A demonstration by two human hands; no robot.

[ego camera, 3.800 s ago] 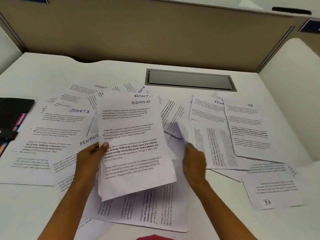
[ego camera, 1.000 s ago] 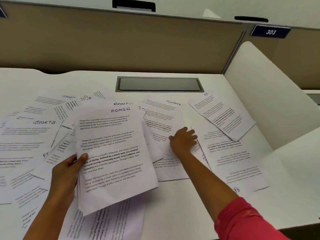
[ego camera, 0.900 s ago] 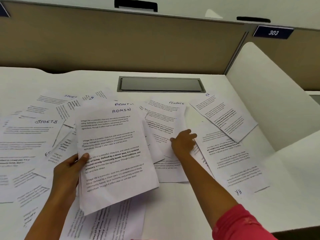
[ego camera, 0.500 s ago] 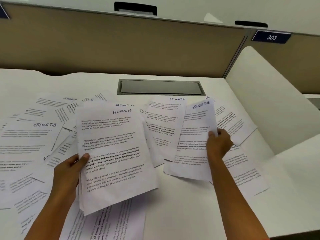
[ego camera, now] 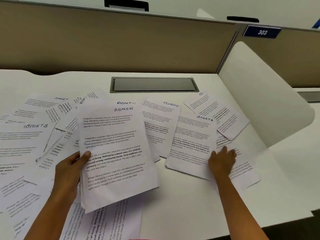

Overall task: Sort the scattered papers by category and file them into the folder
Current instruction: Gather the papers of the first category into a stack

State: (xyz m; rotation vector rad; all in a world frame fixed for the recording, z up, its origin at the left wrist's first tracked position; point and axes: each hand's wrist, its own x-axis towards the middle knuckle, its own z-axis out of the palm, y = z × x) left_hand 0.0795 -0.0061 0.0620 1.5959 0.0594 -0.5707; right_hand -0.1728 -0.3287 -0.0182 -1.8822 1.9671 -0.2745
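white paper fills the left hand (ego camera: 69, 168), which grips the admin stack (ego camera: 114, 153); the right hand (ego camera: 222, 161) seems to lie flat and straight-fingered, holding nothing, beside a sports sheet (ego camera: 190, 142) on the desk (ego camera: 181, 196). sorting looks barely begun: only admin is gathered, while the finance sheet (ego camera: 159, 122), hr sheet (ego camera: 220, 115) and others lie scattered, and no folder shows. a plaque (ego camera: 262, 32) reads "303".

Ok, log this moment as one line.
phase: sorting | left hand: holds ADMIN stack | right hand: at right-side SPORTS sheet edge, grip unclear | FINANCE sheet: flat between them
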